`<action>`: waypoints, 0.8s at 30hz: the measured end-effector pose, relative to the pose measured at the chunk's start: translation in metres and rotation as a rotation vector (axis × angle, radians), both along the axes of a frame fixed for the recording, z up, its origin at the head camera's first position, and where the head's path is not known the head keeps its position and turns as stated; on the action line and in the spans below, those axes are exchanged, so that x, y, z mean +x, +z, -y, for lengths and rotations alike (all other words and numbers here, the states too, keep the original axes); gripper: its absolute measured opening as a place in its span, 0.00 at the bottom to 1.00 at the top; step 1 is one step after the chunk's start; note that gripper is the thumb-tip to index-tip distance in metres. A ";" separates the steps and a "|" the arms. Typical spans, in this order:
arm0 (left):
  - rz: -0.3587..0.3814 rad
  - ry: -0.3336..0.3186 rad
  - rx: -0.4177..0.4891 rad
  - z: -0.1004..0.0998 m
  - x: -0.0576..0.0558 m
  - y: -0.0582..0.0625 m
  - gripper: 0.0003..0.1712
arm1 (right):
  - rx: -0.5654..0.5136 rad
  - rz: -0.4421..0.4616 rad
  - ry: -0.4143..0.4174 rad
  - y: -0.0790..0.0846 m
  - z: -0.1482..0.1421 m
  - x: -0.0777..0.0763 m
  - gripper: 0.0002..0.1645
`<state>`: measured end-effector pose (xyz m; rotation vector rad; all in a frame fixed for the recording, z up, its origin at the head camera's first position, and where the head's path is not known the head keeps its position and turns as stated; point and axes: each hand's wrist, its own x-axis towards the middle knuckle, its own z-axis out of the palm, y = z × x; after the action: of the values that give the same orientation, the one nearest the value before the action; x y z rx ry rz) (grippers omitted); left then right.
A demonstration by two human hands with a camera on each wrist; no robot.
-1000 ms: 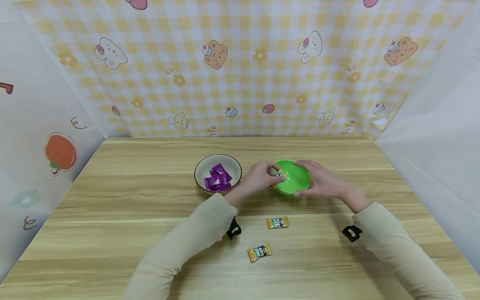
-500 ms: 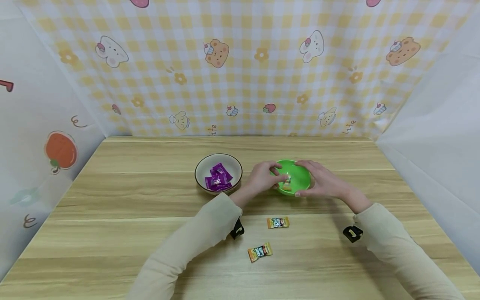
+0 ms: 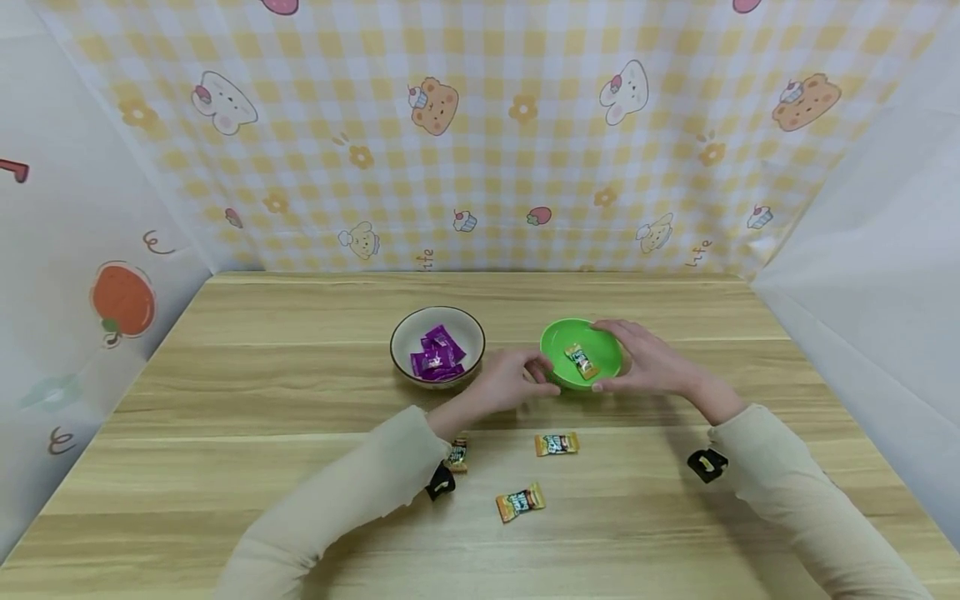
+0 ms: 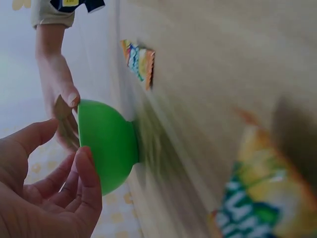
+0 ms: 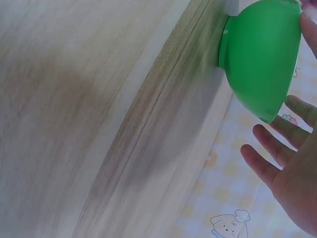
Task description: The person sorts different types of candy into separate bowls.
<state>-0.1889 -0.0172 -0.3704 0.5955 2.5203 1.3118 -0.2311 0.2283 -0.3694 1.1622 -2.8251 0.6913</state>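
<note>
Sleeves (image 3: 330,512) cross the near part of the worktop (image 3: 202,433), a black strap (image 3: 440,482) at the left cuff. Nearest among the wrappers lies an orange packet (image 3: 521,502), slightly askew; a second packet (image 3: 557,444) sits beyond it, toward the right edge. A third packet (image 3: 458,455) is partly hidden by the left cuff, so a low pull of that arm toward the near side could drag it along, the cuff or strap being the cause.

Farther in, the left hand (image 3: 506,381) has its thumb and fingers loosely bent, a moderate gap between them, holding nothing. Its fingertips are at the near left rim of the green bowl (image 3: 555,333); whether they touch I cannot tell. The right hand (image 3: 648,362) holds that bowl from the right-edge side, thumb and fingers wide about the rim. One packet (image 3: 580,361) lies inside. Because the foot is narrow, an uneven push on the rim could tilt the bowl and spill it.

Toward the left edge, just beside the left hand, a ceramic bowl (image 3: 407,333) with purple packets (image 3: 437,358) stands in the way; a sideways swing could knock it. Past the far edge hangs a checked cloth (image 3: 480,158).
</note>
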 end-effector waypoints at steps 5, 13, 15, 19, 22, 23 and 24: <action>0.058 -0.107 -0.078 0.001 0.010 -0.006 0.21 | 0.000 -0.006 0.011 -0.001 -0.003 -0.002 0.52; 0.042 -0.208 -0.157 -0.005 0.020 -0.014 0.20 | 0.025 0.018 0.009 0.001 -0.005 -0.003 0.52; 0.015 -0.216 -0.193 -0.006 0.021 -0.016 0.20 | 0.024 0.019 0.006 0.001 -0.005 -0.003 0.52; -0.043 -0.226 -0.251 -0.010 0.023 -0.021 0.19 | 0.023 0.016 0.008 0.001 -0.005 -0.004 0.52; -0.092 -0.236 -0.279 -0.011 0.023 -0.023 0.18 | 0.022 0.011 0.008 0.001 -0.005 -0.003 0.51; -0.112 -0.243 -0.289 -0.012 0.023 -0.024 0.18 | 0.020 0.008 0.009 0.001 -0.005 -0.003 0.51; -0.130 -0.250 -0.298 -0.013 0.023 -0.025 0.18 | 0.019 0.006 0.010 0.001 -0.005 -0.003 0.51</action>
<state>-0.1659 -0.0046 -0.3953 0.9144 2.5700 0.8167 -0.2346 0.2333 -0.3685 1.1803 -2.8388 0.6704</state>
